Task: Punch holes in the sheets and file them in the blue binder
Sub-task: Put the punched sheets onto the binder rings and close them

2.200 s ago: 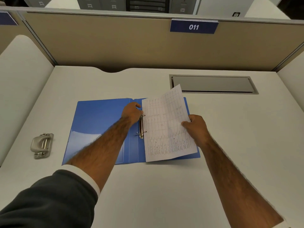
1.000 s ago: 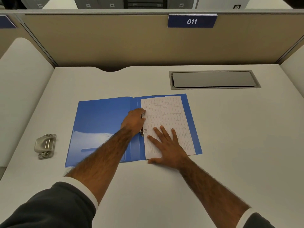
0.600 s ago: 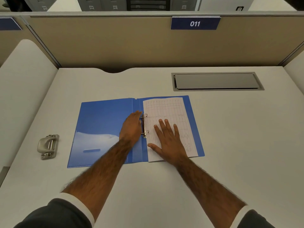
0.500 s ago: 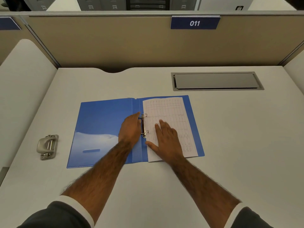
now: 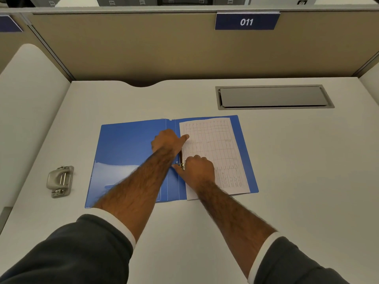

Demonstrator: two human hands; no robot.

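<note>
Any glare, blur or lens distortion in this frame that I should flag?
Head view: a pale reflection washes the lower left cover of the blue binder; the sheet shows its grid, the print too soft to read. Head view: the left forearm looks slightly smeared. Head view: the wide lens bows the partition rail slightly; the 011 label is legible.

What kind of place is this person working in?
Probably an office cubicle: a tan partition backs the desk, a blue sign reading 011 hangs on it, and a cable hatch is set into the top.
</note>
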